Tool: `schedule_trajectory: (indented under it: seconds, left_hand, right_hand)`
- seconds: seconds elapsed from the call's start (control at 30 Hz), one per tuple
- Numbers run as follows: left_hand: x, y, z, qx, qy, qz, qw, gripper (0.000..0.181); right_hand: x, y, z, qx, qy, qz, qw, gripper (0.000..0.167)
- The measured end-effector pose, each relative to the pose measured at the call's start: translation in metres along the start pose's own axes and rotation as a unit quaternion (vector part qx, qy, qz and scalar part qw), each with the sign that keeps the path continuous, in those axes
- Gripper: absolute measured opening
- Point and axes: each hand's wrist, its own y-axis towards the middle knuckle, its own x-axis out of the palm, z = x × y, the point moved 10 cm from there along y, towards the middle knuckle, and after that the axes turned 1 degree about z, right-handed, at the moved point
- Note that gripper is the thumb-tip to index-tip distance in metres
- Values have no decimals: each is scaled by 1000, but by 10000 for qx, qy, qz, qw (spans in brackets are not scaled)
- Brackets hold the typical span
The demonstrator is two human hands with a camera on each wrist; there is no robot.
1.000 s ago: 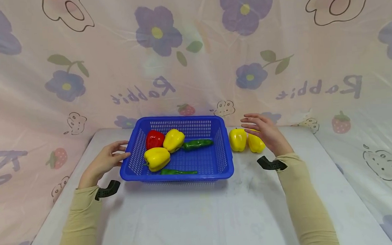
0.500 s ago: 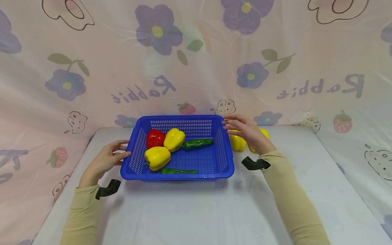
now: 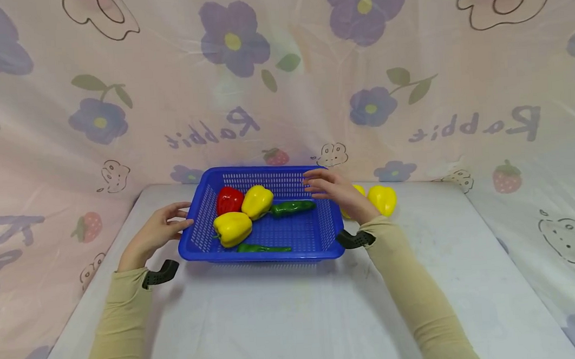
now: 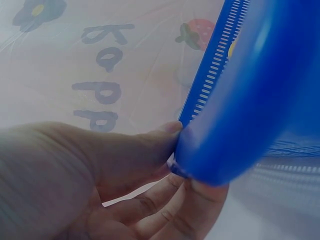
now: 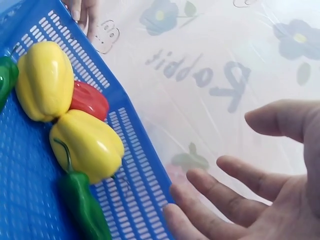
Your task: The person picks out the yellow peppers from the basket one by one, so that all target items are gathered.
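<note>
The blue basket [image 3: 267, 256] holds a red pepper [image 3: 229, 200], two yellow peppers [image 3: 233, 229] [image 3: 258, 202] and two green chili peppers [image 3: 293, 208] [image 3: 264, 248]. My left hand [image 3: 154, 235] grips the basket's left rim; in the left wrist view its thumb [image 4: 145, 150] is on one side of the rim and its fingers beneath. My right hand [image 3: 339, 194] is above the basket's right side with fingers spread and nothing held. The right wrist view shows the right palm and fingers [image 5: 235, 200] beside the basket, with the peppers to their left.
Two more yellow peppers lie on the white table [image 3: 285, 320] right of the basket, one [image 3: 382, 200] in plain sight and one [image 3: 359, 189] partly behind my right hand. A patterned curtain [image 3: 284, 109] hangs behind and at the sides.
My right hand has moved left, from over the loose yellow peppers to above the basket's right side. My left hand keeps its grip on the rim, and the peppers in the basket stay put.
</note>
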Motion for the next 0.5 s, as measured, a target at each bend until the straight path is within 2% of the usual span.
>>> schedule_trajectory:
  seconds: [0.5]
  left_hand:
    - [1, 0, -1, 16, -113, -30, 9999, 59]
  right_hand:
    - [50, 21, 3, 90, -24, -548, 9985, 42]
